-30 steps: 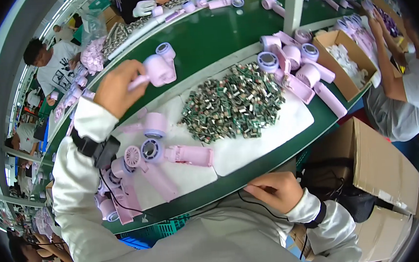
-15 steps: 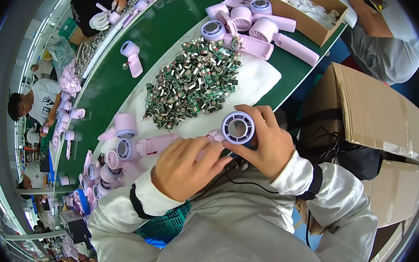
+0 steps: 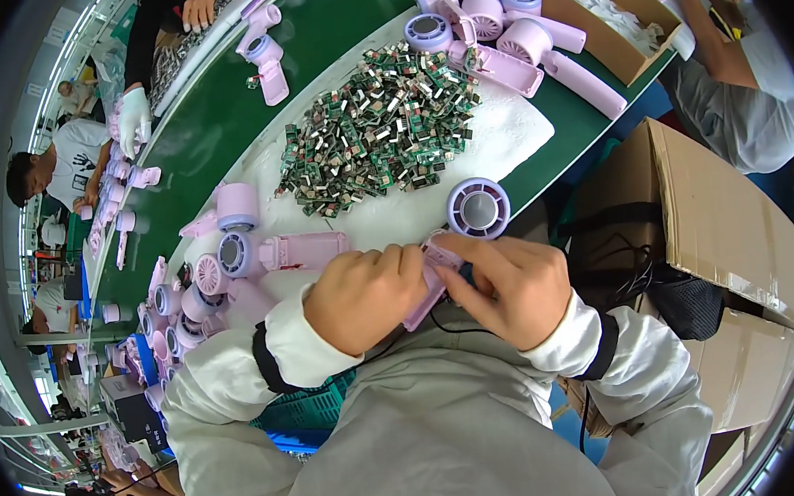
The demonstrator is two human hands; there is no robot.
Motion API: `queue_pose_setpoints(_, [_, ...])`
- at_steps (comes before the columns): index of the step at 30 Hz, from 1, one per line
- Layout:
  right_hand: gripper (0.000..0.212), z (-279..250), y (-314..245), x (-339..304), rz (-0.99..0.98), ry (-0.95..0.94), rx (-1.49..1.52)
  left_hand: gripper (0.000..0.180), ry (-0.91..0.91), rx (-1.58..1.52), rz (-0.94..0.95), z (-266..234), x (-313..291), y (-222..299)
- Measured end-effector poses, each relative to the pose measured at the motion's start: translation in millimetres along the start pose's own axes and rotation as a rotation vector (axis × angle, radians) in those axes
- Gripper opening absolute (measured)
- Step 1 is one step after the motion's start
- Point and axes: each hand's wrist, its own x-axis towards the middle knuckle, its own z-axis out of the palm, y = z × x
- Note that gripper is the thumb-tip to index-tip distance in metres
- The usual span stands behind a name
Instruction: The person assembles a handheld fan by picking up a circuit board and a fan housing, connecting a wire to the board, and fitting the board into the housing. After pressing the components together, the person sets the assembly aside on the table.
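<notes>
A handheld fan with a lavender round head [image 3: 479,208] and an open pink handle [image 3: 427,300] is held close in front of me. My left hand [image 3: 369,297] grips the handle from the left with curled fingers. My right hand [image 3: 510,288] closes on the handle just below the head, thumb and forefinger near its inside. The fingertips hide most of the handle's inside. Beyond the fan, a heap of small green circuit boards [image 3: 378,128] lies on a white sheet [image 3: 523,131]. Another fan with an open handle [image 3: 309,249] lies beside my left hand.
Several pink fans [image 3: 201,305] crowd the left, with more fan parts [image 3: 525,42] at the far right beside an open carton [image 3: 639,61]. One fan [image 3: 271,69] lies across the green table [image 3: 342,19]. Large cardboard boxes [image 3: 730,212] stand at my right. Co-workers sit around.
My right hand has shifted from the fan's head down to its handle, and my left hand now grips the handle too. Across the table, a co-worker's gloved hand has moved left; another fan part appears there.
</notes>
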Motion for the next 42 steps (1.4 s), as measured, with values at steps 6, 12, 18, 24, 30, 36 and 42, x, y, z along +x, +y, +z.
queue_pose_setpoints(6, [0.025, 0.0, -0.9, -3.2, -0.033, -0.109, 0.024, 0.016, 0.048, -0.052, 0.120, 2.7, 5.4, 9.4])
queue_pose_setpoints(12, [0.016, -0.2, 11.4, 0.1, -0.071, -0.145, 0.014, 0.012, 0.005, -0.011, 0.164, -10.1, 11.6, 6.6])
queue_pose_setpoints(18, [0.015, 0.3, 12.8, 1.8, -0.074, -0.156, 0.029, 0.013, -0.036, 0.037, 0.176, -16.1, 14.4, 13.0])
queue_pose_setpoints(24, [0.014, -1.5, 14.4, -0.1, -0.062, -0.184, 0.023, 0.016, -0.124, 0.043, 0.131, -23.4, 20.2, 25.2])
queue_pose_setpoints(30, [0.014, 0.4, 27.2, -2.0, -0.041, -0.158, 0.108, 0.017, -0.028, -0.250, 0.010, -46.6, 23.3, -42.7])
queue_pose_setpoints(36, [0.015, -2.5, 24.2, -0.6, -0.073, -0.195, 0.129, 0.026, 0.052, -0.094, -0.195, -27.8, 11.0, -86.6])
queue_pose_setpoints(42, [0.015, -0.5, 21.2, -2.1, -0.086, -0.193, 0.134, 0.028, -0.039, -0.168, -0.190, -26.2, 9.3, -91.3])
